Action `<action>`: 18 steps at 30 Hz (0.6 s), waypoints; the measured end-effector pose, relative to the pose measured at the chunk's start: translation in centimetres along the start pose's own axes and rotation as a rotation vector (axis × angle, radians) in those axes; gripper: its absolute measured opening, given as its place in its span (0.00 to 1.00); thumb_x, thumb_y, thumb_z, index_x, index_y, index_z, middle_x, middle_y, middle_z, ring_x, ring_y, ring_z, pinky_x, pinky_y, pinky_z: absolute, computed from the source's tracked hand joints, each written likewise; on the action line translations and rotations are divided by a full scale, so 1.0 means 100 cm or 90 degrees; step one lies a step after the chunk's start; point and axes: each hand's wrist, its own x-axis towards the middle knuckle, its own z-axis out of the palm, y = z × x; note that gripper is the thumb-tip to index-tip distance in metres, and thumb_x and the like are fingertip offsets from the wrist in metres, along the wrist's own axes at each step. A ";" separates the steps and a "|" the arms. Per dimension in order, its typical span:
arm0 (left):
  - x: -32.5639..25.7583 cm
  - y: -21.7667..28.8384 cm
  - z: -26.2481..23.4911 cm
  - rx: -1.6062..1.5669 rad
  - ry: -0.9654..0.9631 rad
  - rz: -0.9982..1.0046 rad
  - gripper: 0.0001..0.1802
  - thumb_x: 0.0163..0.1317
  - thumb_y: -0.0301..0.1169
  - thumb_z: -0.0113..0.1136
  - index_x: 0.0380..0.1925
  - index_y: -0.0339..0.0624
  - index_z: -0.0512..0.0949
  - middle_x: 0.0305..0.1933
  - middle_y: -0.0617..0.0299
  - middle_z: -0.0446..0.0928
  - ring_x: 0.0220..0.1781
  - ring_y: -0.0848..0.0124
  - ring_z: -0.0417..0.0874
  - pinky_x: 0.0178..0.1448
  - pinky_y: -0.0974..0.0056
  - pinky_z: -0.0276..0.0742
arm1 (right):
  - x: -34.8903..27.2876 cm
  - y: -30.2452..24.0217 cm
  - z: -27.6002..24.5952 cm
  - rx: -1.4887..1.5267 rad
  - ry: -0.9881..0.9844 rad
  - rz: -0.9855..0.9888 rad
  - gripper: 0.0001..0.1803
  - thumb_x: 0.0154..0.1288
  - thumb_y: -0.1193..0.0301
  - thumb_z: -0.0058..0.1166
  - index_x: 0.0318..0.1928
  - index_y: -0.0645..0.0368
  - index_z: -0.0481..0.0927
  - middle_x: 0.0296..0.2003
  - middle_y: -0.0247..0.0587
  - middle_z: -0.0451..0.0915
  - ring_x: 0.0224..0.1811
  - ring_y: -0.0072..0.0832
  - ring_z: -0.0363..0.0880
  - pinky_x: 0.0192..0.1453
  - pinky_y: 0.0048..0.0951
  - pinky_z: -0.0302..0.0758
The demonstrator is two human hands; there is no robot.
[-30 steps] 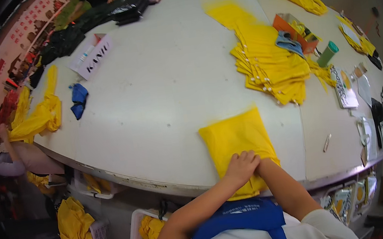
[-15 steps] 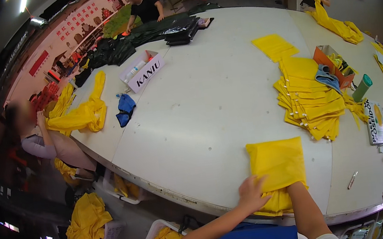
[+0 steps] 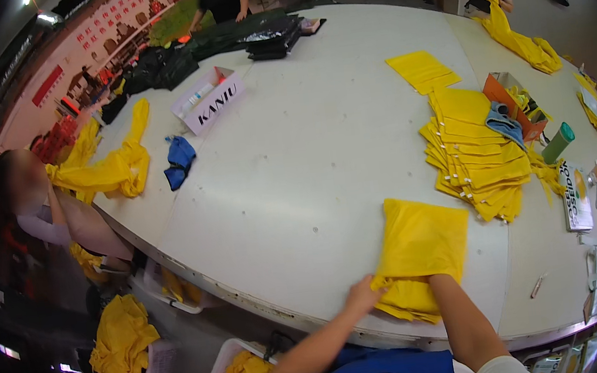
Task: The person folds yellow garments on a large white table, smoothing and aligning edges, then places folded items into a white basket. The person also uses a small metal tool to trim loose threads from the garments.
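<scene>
A square yellow fabric pouch [image 3: 424, 238] lies on the table in front of me, slightly turned. Its mouth faces me, and folded yellow fabric [image 3: 408, 301] sticks out of it. My left hand [image 3: 362, 296] pinches the pouch's near left corner at the mouth. My right hand [image 3: 442, 282] is pushed into the mouth past the wrist, so its fingers are hidden under the yellow cloth.
To the right lies a fanned stack of flat yellow pouches [image 3: 477, 157], beside an orange box [image 3: 516, 104] and a green bottle [image 3: 558, 143]. A blue cloth item [image 3: 179, 161] and a white box [image 3: 207, 101] lie farther left. Co-workers handle garments around the table. Baskets of yellow garments [image 3: 121, 350] stand below.
My left hand has moved from above the pouch's middle to its near left corner and closed there. The pouch has turned slightly clockwise, with my right hand still inside.
</scene>
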 end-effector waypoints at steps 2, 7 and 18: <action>0.023 -0.002 -0.035 0.073 -0.036 0.050 0.24 0.53 0.44 0.66 0.47 0.45 0.76 0.44 0.48 0.80 0.47 0.51 0.81 0.50 0.54 0.76 | -0.048 -0.045 -0.010 0.033 -0.180 -0.006 0.35 0.64 0.49 0.49 0.67 0.53 0.64 0.65 0.50 0.65 0.68 0.45 0.61 0.71 0.42 0.56; 0.099 0.031 -0.086 0.315 -0.366 0.237 0.29 0.46 0.40 0.72 0.51 0.50 0.76 0.49 0.54 0.79 0.53 0.57 0.78 0.54 0.60 0.75 | -0.109 -0.116 -0.097 0.128 -0.462 -0.276 0.28 0.63 0.51 0.52 0.54 0.59 0.75 0.49 0.52 0.79 0.49 0.48 0.78 0.55 0.39 0.73; 0.000 0.017 -0.004 -0.058 -0.081 0.072 0.34 0.61 0.50 0.58 0.57 0.33 0.69 0.53 0.40 0.72 0.56 0.48 0.73 0.60 0.56 0.70 | 0.008 -0.018 -0.053 0.210 -0.210 0.024 0.32 0.53 0.64 0.67 0.57 0.64 0.72 0.47 0.48 0.75 0.49 0.37 0.75 0.53 0.34 0.74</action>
